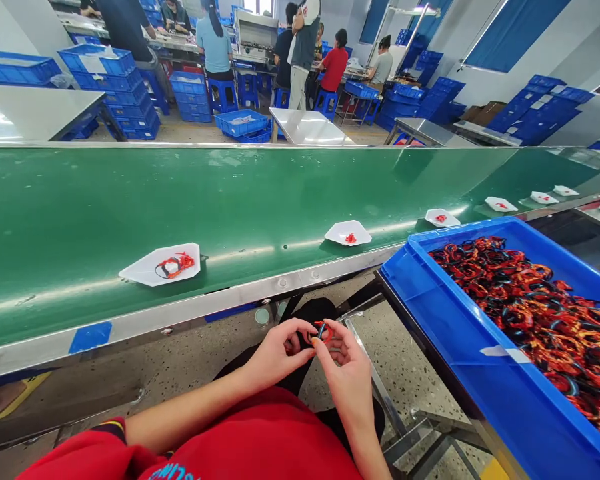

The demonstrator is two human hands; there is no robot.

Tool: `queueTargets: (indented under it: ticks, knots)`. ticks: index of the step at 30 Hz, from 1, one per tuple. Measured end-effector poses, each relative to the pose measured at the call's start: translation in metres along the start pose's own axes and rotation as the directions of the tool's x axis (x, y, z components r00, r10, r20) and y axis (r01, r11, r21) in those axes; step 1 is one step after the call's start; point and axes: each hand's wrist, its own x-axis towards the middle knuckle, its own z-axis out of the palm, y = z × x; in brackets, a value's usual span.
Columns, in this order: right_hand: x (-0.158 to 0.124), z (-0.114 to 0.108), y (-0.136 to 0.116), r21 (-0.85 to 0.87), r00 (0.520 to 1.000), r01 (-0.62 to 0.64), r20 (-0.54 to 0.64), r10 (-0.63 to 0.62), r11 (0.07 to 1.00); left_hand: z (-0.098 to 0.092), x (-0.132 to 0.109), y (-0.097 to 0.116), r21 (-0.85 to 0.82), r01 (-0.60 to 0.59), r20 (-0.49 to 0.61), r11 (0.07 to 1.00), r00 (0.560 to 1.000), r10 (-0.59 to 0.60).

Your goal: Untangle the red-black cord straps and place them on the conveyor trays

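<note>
Above my lap, in front of the belt's edge, both hands meet at a small coil of red and black wire (321,331). My left hand (285,347) pinches the coil's left side between thumb and fingertips. On the other side, my right hand (344,353) grips it with thumb and forefinger. The fingers partly hide the coil. A white tray (193,257) on the belt, ahead and to the left, carries a similar red and black wire loop (174,265). To my right, a blue bin (445,313) holds a heap of such wire coils (540,307).
A green conveyor belt (260,193) with a metal edge (280,283) runs across in front of me. Several white trays with small red pieces, such as the nearest tray (335,231), lie along it. Behind are tables, stacked blue crates (125,93) and several people at work.
</note>
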Motion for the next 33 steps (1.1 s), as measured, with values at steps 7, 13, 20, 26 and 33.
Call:
queueTargets:
  ticks: [7, 13, 20, 26, 33]
  knots:
    - [-0.002, -0.002, -0.002, 0.047, 1.0, 0.019, -0.006, -0.019, 0.999, -0.003, 0.003, 0.002, -0.344, 0.177, 0.13, 0.922, 0.982, -0.139]
    - [-0.002, -0.003, 0.0, 0.077, 0.995, 0.005, 0.096, -0.013, 0.997, -0.001, 0.006, 0.004, -0.672, 0.352, 0.252, 0.652, 0.936, -0.245]
    - [0.0, 0.004, -0.001, 0.104, 0.996, -0.008, 0.087, -0.001, 0.995, -0.003, 0.005, 0.002, -0.717, 0.378, 0.304, 0.586, 0.926, -0.225]
    - [0.0, 0.008, -0.001, 0.104, 0.995, -0.018, 0.098, 0.008, 0.994, -0.007, 0.004, 0.003, -0.781, 0.481, 0.413, 0.397, 0.876, -0.25]
    - [0.0, 0.012, 0.005, 0.106, 0.997, -0.004, 0.073, -0.004, 0.994, -0.007, 0.003, 0.0, -0.824, 0.525, 0.466, 0.212, 0.842, -0.273]
